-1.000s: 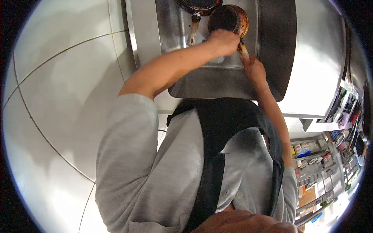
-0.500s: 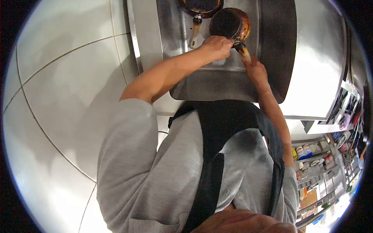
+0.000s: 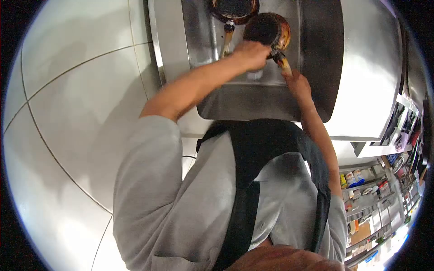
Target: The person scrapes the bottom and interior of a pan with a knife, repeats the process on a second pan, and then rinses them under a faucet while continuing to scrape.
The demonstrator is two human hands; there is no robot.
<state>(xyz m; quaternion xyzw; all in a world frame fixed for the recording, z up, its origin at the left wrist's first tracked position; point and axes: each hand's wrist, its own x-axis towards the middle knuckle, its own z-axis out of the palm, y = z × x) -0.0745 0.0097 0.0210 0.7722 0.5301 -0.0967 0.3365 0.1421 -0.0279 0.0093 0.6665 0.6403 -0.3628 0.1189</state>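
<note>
My right hand (image 3: 297, 84) is closed round the pale, charred handle (image 3: 285, 66) of a small pan (image 3: 279, 28). The pan is tilted over a metal sink (image 3: 253, 101), its blackened inside facing left and its scorched, brownish side facing right. Against the near side of the pan, close to where the handle joins, is my left hand (image 3: 251, 56), with its fingers curled and slightly blurred. Whatever it grips is hidden. A second blackened pan (image 3: 233, 10) lies in the sink at the upper left, its light handle (image 3: 228, 41) pointing towards me.
A pale tiled surface (image 3: 81, 113) is on the left, beyond the sink's edge. To the right stretches a shiny steel counter (image 3: 368, 67). Metal shelves (image 3: 368, 198) with jars and containers stand at the lower right.
The held pan sits slightly lower in view and its tilt differs a little. My left hand has shifted slightly left and is more blurred. My right hand still holds the handle.
</note>
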